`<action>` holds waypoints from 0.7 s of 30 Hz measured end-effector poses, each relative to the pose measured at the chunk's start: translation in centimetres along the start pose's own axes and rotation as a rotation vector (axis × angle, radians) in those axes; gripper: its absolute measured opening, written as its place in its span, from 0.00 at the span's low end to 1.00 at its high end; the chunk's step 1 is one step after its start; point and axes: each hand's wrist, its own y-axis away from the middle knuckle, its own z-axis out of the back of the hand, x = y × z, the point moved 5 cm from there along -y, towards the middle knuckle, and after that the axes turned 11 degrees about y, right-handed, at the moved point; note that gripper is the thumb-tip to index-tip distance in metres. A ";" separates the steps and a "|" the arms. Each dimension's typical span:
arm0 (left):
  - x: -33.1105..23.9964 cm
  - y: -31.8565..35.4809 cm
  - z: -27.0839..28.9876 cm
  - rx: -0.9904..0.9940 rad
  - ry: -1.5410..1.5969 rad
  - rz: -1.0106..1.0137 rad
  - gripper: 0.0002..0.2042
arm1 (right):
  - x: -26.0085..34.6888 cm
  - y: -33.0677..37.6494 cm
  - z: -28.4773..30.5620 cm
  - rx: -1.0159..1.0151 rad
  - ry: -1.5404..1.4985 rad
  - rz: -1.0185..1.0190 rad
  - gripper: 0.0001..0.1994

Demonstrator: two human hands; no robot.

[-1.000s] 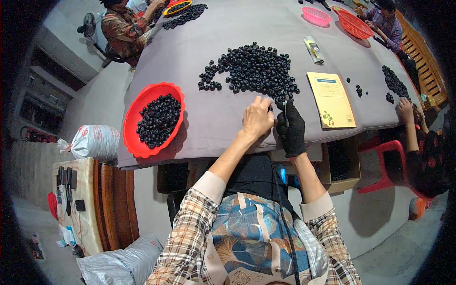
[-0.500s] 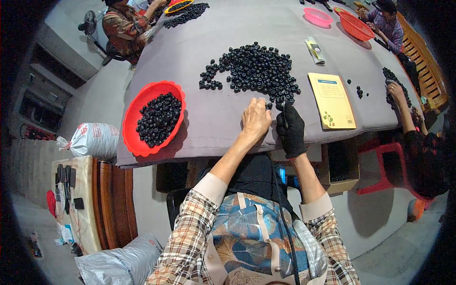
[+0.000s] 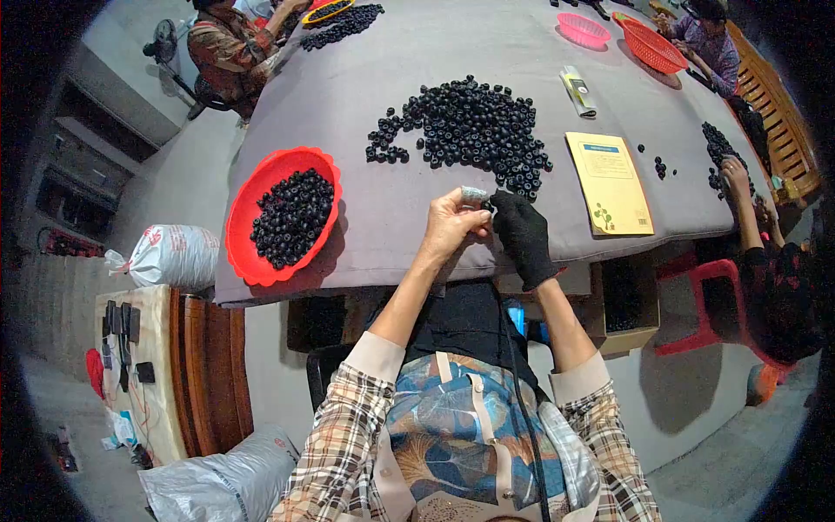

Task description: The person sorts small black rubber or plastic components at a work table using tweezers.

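My left hand (image 3: 453, 224) is bare, with a pale wrap around one fingertip. Its thumb and fingers are closed in a pinch. A black glove covers my right hand (image 3: 523, 233), whose fingers are pinched together against the left fingertips. Between the two hands sits a small dark piece that looks like a black bead; the fingers mostly hide it. Just beyond them a large heap of round black beads (image 3: 474, 126) spreads over the grey-covered table (image 3: 365, 222), its near tail almost reaching the glove. On the left, a red scalloped bowl (image 3: 239, 235) holds many similar beads (image 3: 291, 219).
A yellow booklet (image 3: 609, 183) and a pale packet (image 3: 577, 92) lie right of the heap. Pink (image 3: 583, 31) and red baskets (image 3: 652, 48) stand far right. Other people work around the table; one hand (image 3: 736, 176) touches a bead pile at right. An open carton (image 3: 628, 341) sits beneath.
Both hands have drawn slightly back from the heap's near end, and their fingertips have come together. My left hand has turned, showing its wrapped fingertip. The co-worker's hand at right has shifted.
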 end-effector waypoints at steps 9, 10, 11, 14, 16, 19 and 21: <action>0.7 -0.2 1.4 0.058 0.244 -0.030 0.10 | 0.7 0.0 -0.6 0.227 -0.491 -0.462 0.10; 0.8 -0.2 1.3 0.068 0.250 -0.029 0.10 | 0.5 0.2 -0.8 0.258 -0.549 -0.573 0.10; 0.8 -0.2 1.3 0.077 0.256 -0.029 0.10 | 0.4 0.2 -0.8 0.258 -0.550 -0.572 0.10; 0.8 -0.3 1.0 0.080 0.264 -0.012 0.08 | -0.8 0.6 -1.4 0.272 -0.439 -0.436 0.10; 0.6 -0.1 0.7 0.087 0.287 -0.013 0.08 | -0.4 0.5 -1.0 0.200 -0.159 -0.087 0.11; -0.6 0.6 0.4 0.062 0.295 0.006 0.07 | -0.6 0.7 -1.2 0.218 -0.236 -0.183 0.12; -0.6 0.6 0.4 0.034 0.281 0.029 0.07 | -0.3 0.6 -0.6 0.193 -0.252 -0.204 0.11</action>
